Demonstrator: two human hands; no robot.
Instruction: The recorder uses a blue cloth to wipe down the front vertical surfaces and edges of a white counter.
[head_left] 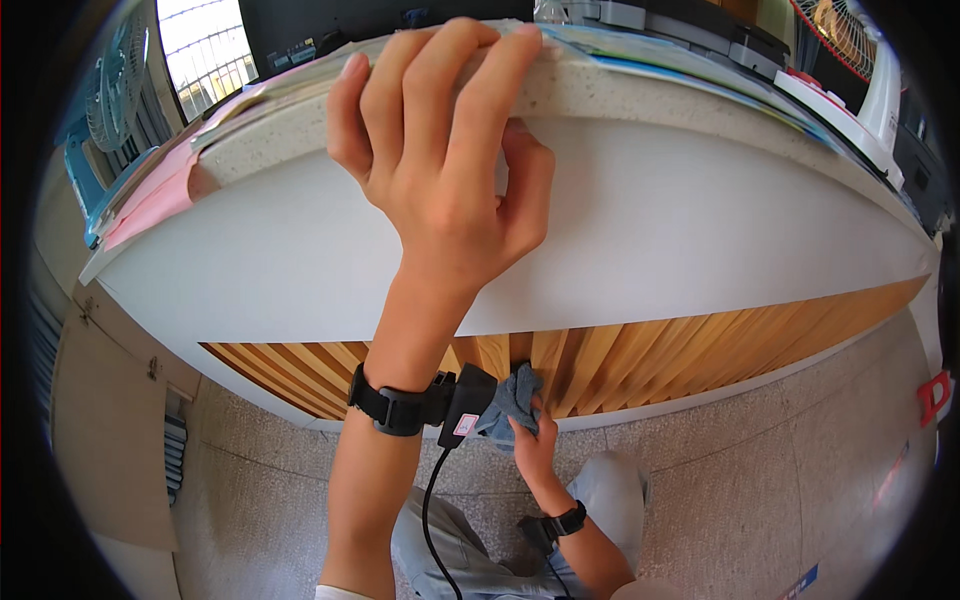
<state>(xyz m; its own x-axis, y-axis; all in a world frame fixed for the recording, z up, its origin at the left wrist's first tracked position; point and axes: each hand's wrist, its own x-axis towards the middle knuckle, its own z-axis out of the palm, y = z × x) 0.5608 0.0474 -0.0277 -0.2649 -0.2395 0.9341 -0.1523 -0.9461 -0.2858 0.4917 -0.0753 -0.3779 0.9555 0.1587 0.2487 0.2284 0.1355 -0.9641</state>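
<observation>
We are in front of a long counter (620, 230) with a white front panel and a speckled stone top, and under the panel runs a band of vertical wooden slats (640, 360), warm orange-brown. The step in hand, as we judge it, is wiping these slats: our right hand (533, 440) is low, near the floor (780, 470), and presses a crumpled grey-blue cloth (508, 400) against the wood, fingers closed around it. Our left hand (445, 150) is high up and grips the edge of the countertop — four fingers curled over the top, thumb against the front panel — so it holds nothing loose, only the edge for support. The next move seems to call for firm pressure into the grooves between the slats, and for keeping this upper hold while we lean. Much is hard to see: the left forearm and its black wrist strap (400, 405) with a cable cover part of the cloth, so its size is unclear; papers (150, 195) on the counter are bent and cut off at the rim.
</observation>
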